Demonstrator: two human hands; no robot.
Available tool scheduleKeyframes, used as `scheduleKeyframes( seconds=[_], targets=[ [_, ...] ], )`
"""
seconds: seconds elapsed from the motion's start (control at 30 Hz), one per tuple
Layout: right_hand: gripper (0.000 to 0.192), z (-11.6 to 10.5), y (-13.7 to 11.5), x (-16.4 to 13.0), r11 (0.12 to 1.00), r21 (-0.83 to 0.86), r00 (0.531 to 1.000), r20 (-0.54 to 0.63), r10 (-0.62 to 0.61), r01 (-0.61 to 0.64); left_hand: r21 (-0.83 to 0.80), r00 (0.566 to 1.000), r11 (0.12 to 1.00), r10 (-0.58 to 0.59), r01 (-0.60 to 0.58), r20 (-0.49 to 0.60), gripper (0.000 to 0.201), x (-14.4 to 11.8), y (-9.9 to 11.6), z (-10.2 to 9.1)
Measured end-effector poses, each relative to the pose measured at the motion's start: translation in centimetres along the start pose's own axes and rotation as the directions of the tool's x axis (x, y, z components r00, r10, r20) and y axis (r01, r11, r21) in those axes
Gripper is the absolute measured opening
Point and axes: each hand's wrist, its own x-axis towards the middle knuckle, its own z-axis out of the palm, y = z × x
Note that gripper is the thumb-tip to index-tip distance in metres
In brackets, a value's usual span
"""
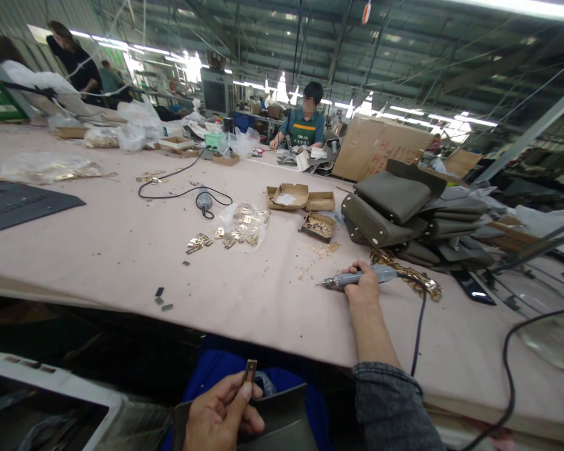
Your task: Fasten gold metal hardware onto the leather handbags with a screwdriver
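My right hand [363, 285] is wrapped round a grey electric screwdriver [343, 279], held low over the table with its bit pointing left. A black cord runs from its back end. Near its tip lie scattered tiny gold screws [313, 266], and a small cardboard box [318, 227] of them stands just behind. Low in the view, my left hand [228, 410] pinches a small gold metal plate [250, 371] between thumb and fingers. A dark olive leather piece [282, 423] lies across my lap beneath that hand.
Folded olive leather pieces [390, 203] are piled at right, beside a heap of gold hardware [418, 279]. A plastic bag of gold plates [247, 225] lies mid-table. Behind it rests another corded tool [203, 199]. A co-worker [305, 122] sits across the table. Cords hang at right.
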Motion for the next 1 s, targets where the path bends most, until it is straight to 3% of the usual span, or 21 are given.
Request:
scheduleKeyframes(
  seconds=[0.13, 1.0],
  targets=[
    [0.026, 0.4, -0.1, -0.3, 0.999, 0.015, 0.997, -0.060, 0.046, -0.045, 0.005, 1.000, 1.000, 0.005, -0.005, 0.005, 0.047, 0.1, -0.1, -0.1],
    [0.026, -0.3, -1.1, -1.6, 0.999, 0.026, 0.995, -0.090, 0.044, -0.042, 0.081, 0.993, 0.997, 0.002, -0.011, 0.114, 0.049, 0.4, -0.8, -1.4]
  ],
)
